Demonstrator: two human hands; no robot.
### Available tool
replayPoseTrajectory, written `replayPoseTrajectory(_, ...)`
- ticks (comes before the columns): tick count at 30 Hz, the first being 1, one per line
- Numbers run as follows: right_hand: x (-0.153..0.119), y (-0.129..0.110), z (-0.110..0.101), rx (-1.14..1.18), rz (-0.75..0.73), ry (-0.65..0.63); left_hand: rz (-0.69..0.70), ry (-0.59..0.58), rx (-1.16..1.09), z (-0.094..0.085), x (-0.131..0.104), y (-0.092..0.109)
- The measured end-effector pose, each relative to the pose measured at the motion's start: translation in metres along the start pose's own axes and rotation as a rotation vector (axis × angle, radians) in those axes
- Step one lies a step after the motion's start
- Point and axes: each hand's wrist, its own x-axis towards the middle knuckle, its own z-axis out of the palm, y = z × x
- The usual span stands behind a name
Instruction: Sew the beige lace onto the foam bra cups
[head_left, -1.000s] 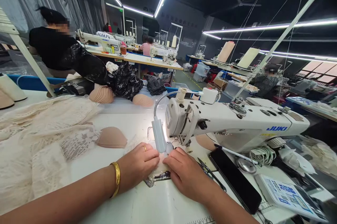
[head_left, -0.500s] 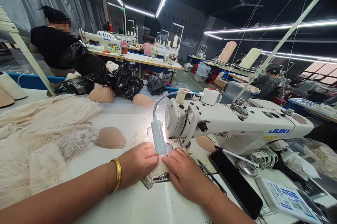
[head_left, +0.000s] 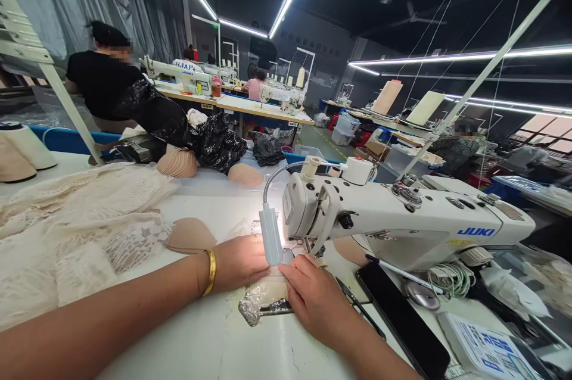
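My left hand (head_left: 243, 262) lies flat to the left of the needle area, its fingers stretched out and their tips partly behind the grey lamp (head_left: 270, 237). Across from it, my right hand (head_left: 310, 287) is closed in a pinch just in front of the presser foot. What its fingertips hold is hidden. Some sheer pale fabric (head_left: 245, 224) shows behind my left hand, beneath the lamp light. The white sewing machine (head_left: 402, 213) stands over both hands' working spot. A clear-taped patch (head_left: 251, 305) is on the table in front of the fingers.
Cream lace (head_left: 84, 213) covers the table's left side, beside a beige bra cup (head_left: 190, 234). More stacked cups (head_left: 177, 162) lie behind. Scissors (head_left: 357, 305), a black phone (head_left: 402, 317) and a plastic box (head_left: 487, 344) lie right. A person in black (head_left: 100, 79) sits beyond.
My left hand has gone from bent, gathered fingers to a flatter, stretched-out pose, and its wrist has shifted right. My right hand stays by the presser foot. The whole view has tilted slightly.
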Motion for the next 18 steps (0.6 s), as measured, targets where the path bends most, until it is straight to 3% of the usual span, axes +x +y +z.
replayPoseTrajectory(6,-0.001,0.001,0.001,0.0,-0.032,0.006,0.043,0.018,0.018,0.005,-0.001,-0.009)
replayPoseTrajectory(12,-0.002,-0.002,-0.004,-0.025,-0.041,-0.014,-0.011,-0.14,0.104,-0.009,0.003,0.003)
replayPoseTrajectory(18,-0.002,-0.002,-0.005,-0.023,-0.037,-0.023,-0.053,-0.092,0.028,-0.002,-0.005,0.004)
